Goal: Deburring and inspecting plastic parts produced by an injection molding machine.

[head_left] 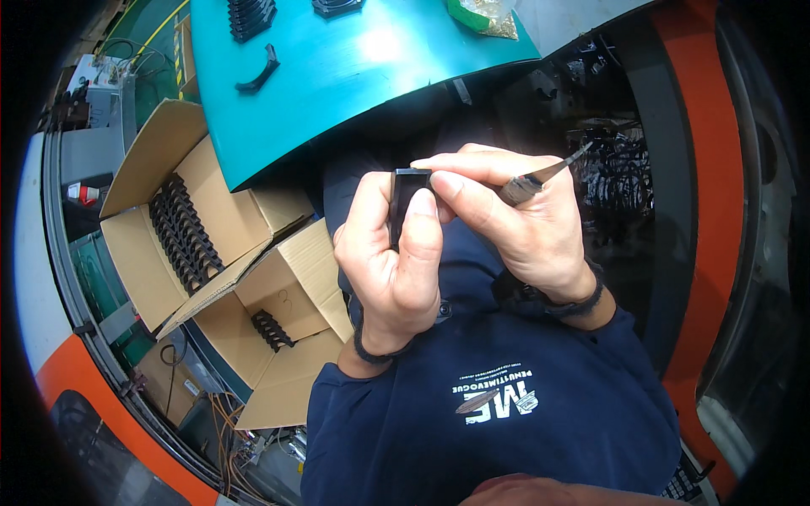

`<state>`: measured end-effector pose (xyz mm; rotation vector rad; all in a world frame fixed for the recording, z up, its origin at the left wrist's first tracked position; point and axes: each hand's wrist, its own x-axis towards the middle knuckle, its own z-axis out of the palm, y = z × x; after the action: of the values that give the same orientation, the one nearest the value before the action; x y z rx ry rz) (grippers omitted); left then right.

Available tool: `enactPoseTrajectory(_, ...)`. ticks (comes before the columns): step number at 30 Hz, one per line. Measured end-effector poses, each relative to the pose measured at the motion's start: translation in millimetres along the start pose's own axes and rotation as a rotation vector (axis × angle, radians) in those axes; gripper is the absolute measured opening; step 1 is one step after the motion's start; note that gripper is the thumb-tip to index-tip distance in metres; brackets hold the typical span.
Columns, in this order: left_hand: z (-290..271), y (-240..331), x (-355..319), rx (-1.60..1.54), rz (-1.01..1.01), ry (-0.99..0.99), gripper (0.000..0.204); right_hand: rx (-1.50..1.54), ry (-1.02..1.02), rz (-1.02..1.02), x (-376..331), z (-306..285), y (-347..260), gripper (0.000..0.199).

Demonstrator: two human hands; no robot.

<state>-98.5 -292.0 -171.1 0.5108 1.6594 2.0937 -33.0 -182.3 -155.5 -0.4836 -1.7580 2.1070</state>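
Note:
In front of my chest, my left hand is closed round a black plastic part, its thumb lying along the face. My right hand grips a small knife with a wrapped handle; the blade points up and to the right, away from the part. Thumb and forefinger of that hand meet at the part's upper right edge. My fingers cover much of the part, so its whole shape is hidden. A curved black part lies alone on the green table ahead.
Stacked black parts and a second group sit at the table's far side, with a clear-and-green bag to their right. On the left stand two open cardboard boxes holding rows of black parts. An orange machine frame rises at right.

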Motion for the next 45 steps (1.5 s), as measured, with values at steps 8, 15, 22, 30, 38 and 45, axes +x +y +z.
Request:
enactPoseTrajectory(8,0,-1,1,0.019,0.003,0.009,0.014,-0.030,0.001,-0.011,0,0,0,0.017)
enactPoseTrajectory(15,-1,-3,1,0.043,0.023,0.008,0.014,-0.055,-0.012,-0.048,1,-1,0,0.017)
enactPoseTrajectory(22,-1,-4,1,0.042,0.019,0.010,0.015,-0.051,-0.019,-0.085,2,-1,3,0.017)
enactPoseTrajectory(30,-3,-7,2,0.059,0.042,0.000,0.014,-0.087,-0.022,-0.078,3,-1,2,0.017)
enactPoseTrajectory(38,-9,-18,5,0.097,0.140,-0.021,0.017,0.005,-0.020,-0.006,5,-4,0,0.019)
enactPoseTrajectory(45,-22,-43,44,0.938,0.839,-0.199,0.045,0.057,0.179,0.138,1,-38,14,0.023)
